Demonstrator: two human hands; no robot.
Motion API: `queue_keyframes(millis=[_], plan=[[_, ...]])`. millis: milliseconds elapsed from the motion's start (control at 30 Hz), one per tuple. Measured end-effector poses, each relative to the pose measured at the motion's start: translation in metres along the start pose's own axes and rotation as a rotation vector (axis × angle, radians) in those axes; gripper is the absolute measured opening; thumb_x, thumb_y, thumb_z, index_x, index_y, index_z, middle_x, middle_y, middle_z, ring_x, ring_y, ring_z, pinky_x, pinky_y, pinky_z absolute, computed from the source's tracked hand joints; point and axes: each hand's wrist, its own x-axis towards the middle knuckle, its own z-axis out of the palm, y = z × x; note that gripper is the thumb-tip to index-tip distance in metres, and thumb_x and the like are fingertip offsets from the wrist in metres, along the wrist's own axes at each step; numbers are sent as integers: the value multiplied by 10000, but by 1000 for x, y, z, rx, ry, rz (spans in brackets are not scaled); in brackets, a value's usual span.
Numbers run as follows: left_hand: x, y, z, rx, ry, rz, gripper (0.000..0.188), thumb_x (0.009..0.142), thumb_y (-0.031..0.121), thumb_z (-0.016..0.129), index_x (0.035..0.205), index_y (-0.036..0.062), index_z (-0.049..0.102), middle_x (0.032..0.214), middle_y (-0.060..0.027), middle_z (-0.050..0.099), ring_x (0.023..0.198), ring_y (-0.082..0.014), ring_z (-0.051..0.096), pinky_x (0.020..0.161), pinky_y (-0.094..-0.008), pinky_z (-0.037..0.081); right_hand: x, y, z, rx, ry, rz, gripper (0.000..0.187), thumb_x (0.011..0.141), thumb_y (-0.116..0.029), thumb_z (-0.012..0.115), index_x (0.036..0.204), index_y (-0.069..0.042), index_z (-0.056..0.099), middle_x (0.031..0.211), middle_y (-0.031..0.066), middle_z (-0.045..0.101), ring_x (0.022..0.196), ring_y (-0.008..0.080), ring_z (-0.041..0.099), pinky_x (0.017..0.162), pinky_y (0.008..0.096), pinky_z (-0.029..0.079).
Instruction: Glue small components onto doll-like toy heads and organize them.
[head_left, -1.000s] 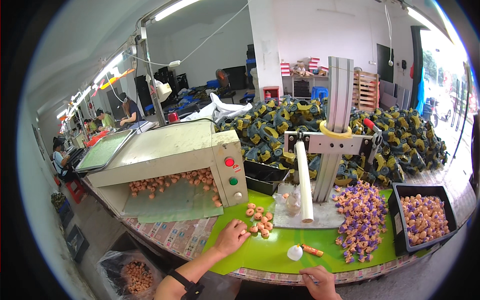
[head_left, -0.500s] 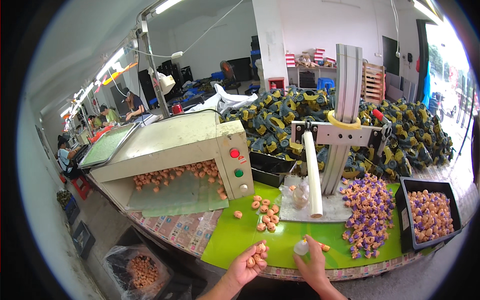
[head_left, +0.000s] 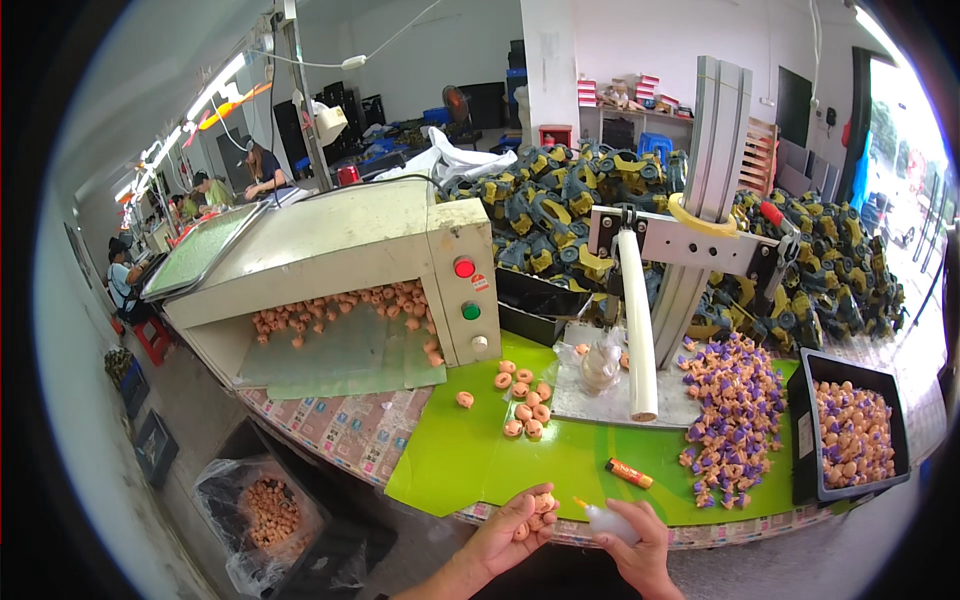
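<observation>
My left hand (head_left: 500, 535) curls round several small peach-coloured doll-head-like parts (head_left: 540, 508) at the table's front edge. Just right of it, my right hand (head_left: 645, 548) grips a small white squeeze bottle (head_left: 608, 522). The bottle is tilted, its yellow nozzle pointing left at the parts, a small gap apart. Beyond the right hand, an orange and black tube (head_left: 628, 473) lies on the green mat (head_left: 455, 455). More loose peach parts (head_left: 532, 411) sit on the mat farther back, some showing round openings.
A beige machine (head_left: 330, 240) with peach parts inside stands at left. A lever press (head_left: 640, 330) rises behind the mat. At right are a heap of peach-and-purple pieces (head_left: 735, 420) and a black bin (head_left: 850, 430). Toy vehicle bodies (head_left: 560, 225) pile up behind; a bagged bin (head_left: 270, 515) is lower left.
My right hand has drawn the bottle back from beside the orange tube and tipped it toward my left hand. The tube now shows fully. The whole view has shifted slightly.
</observation>
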Motion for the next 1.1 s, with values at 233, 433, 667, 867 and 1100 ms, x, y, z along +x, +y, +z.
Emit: queue_keyframes(millis=[233,433,667,867,1100], plan=[[3,-11,3,79,122,-7,307,945,129,575,1247,93,541,1201,-114,562,1076,-175,585,878,-288,522,-15,-2,6,311,318,211,465,670,-160,867,981,-16,552,900,46,561,798,139,569,704,282,475],[2,-14,1,157,133,-8,314,929,118,599,1240,102,557,1243,-94,553,1064,-157,597,838,-252,534,-15,9,7,261,254,148,408,677,-160,869,905,-37,554,856,23,565,752,107,552,667,261,456],[1,-18,0,164,90,14,312,930,129,598,1240,123,563,1257,-71,544,1024,-127,596,779,-210,520,-10,2,7,108,241,30,379,678,-148,855,912,-37,579,825,50,570,703,147,558,617,282,441],[2,-18,6,182,165,12,296,922,130,606,1214,99,567,1227,-67,575,937,-100,593,731,-231,496,-6,3,7,68,229,-8,391,669,-146,859,924,-36,584,825,61,576,708,160,566,620,290,449],[1,-20,6,162,154,24,286,914,121,617,1195,95,575,1179,-58,578,911,-86,568,704,-214,472,-9,2,5,43,248,1,386,666,-164,862,910,-44,588,808,63,582,688,175,564,606,304,448]])
